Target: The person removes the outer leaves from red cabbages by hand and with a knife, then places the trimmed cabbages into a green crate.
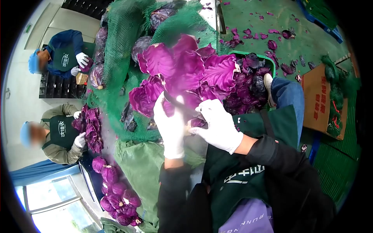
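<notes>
Your left hand (170, 123), in a white glove, is wrapped around the purple cabbage (182, 72) and holds it from the side. The cabbage is right in front of you, up against the green net (120, 50), with its big leaves spread wide open. Your right hand (218, 125), also gloved, is closed tight on a dark knife (182, 105). The blade lies across the bottom of the cabbage, between your two hands. Just behind the cabbage is a green crate (269, 62) full of loose purple leaves. Two other people (64, 54) (58, 134) in green aprons are holding cabbages far off to your left.
</notes>
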The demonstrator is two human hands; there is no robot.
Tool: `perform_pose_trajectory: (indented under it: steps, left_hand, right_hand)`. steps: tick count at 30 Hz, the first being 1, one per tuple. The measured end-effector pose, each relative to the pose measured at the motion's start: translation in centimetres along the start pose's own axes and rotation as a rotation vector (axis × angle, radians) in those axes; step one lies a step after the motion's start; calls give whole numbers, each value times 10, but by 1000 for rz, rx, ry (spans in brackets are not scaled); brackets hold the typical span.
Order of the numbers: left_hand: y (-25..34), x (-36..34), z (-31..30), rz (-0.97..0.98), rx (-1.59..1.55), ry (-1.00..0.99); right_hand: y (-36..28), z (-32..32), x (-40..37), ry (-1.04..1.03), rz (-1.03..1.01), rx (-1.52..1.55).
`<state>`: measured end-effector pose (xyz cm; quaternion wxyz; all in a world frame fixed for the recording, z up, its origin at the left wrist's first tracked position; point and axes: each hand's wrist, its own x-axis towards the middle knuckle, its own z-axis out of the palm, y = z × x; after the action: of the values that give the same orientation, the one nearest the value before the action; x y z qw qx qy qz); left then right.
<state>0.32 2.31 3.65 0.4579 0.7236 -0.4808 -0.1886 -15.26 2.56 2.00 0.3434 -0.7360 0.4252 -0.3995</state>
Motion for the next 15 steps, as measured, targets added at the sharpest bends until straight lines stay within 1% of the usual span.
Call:
perform_pose_trajectory:
  steps: [3,4,6,7,8,9,10,11,13,14,15]
  left_hand:
    - [1,2,6,25,-31,47]
    - [1,1,7,26,-36,53]
    - [-21,0,7,84,-43,4]
    - [-29,0,3,223,94,-45]
    - [-30,2,-5,431,361,-82]
    - [-31,4,-10,635,560,-85]
    - [-31,7,-14,673,597,-97]
    - [-13,5,-18,774,672,-120]
    - [-8,5,0,-35,-21,23]
    - [-7,4,1,22,38,49]
    - [-16,3,1,46,-13,12]
  right_hand:
    - [-2,-4,2,-9,-39,-92]
    - [-4,-6,3,-18,-41,-79]
    - [-1,-5,3,-56,-32,-45]
    - [0,-4,3,-74,-29,-27]
    - [-3,-5,3,-71,-127,3]
    - [-8,-8,0,-70,-224,33]
    - [-13,-10,-5,-66,-199,194]
    - [-8,-12,-6,-54,-161,177]
    - [10,-21,-4,-29,-92,141]
    - [13,-22,-2,-11,-62,153]
    - [12,-19,-3,-15,-74,114]
